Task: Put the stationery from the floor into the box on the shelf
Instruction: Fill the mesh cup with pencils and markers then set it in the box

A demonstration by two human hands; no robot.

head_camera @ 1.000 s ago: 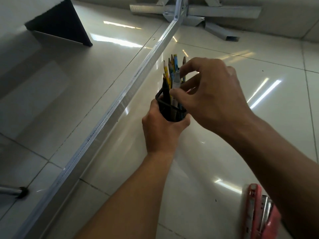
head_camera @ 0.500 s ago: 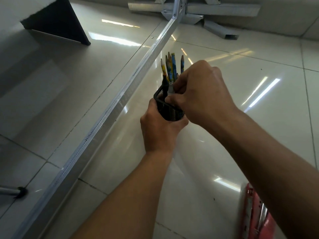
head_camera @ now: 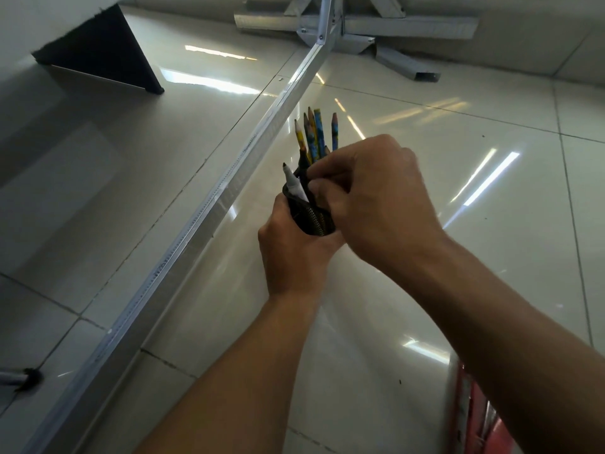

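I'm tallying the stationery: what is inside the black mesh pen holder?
Several yellow and blue pencils stand points up, beside a tilted white marker. Their lower ends and anything else inside are covered by the left hand and right hand.

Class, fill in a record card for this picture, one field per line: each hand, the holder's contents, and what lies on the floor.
left hand: left hand grips the black mesh holder from below
right hand: right hand, fingers curled at the holder's mouth; grip unclear
contents: coloured pencils pointing up; white marker leaning left
on the floor: red stapler, partly hidden by the right forearm
surroundings: glossy tiled floor; metal rail running diagonally
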